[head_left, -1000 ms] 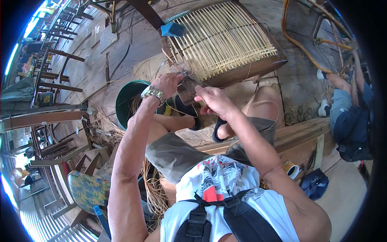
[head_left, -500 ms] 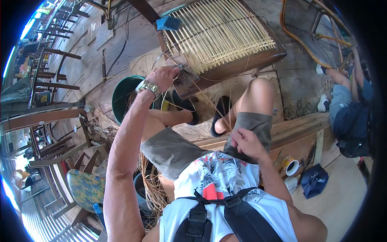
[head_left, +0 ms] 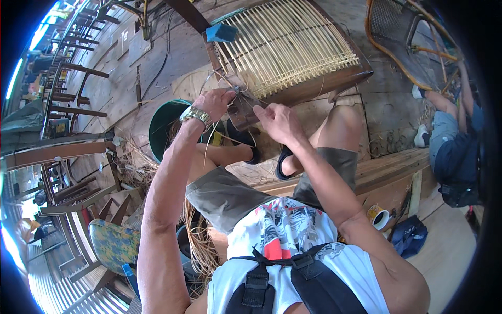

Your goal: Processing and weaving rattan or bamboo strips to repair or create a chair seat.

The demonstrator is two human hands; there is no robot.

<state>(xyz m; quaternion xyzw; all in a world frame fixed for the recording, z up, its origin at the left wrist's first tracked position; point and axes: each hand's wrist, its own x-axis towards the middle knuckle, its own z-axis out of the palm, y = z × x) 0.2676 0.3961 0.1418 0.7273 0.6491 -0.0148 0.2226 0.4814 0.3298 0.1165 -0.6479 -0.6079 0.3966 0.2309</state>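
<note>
A dark wooden chair frame (head_left: 308, 82) lies ahead of me, its seat strung with pale rattan strips (head_left: 287, 47). By the frame's near left corner is a small wooden block (head_left: 240, 114) with a greyish metal piece on it. My left hand (head_left: 213, 104), wearing a metal watch, is closed at this metal piece; a thin rattan strand (head_left: 210, 137) loops out by its fingers. Just right of the block, my right hand (head_left: 281, 123) has its fingers pinched together. Whatever sits between those fingertips is too small to make out.
A blue sponge-like piece (head_left: 220, 33) rests on the seat's far left corner. The green bucket (head_left: 163, 123) stands left of my leg, with loose strands (head_left: 201, 246) below. Another person (head_left: 452, 146) works at the right beside a cane chair (head_left: 402, 36). A yellow cup (head_left: 377, 215) stands at lower right.
My right hand has moved from above my right thigh, forward and left, up to the block. My left hand stays at the metal piece.
</note>
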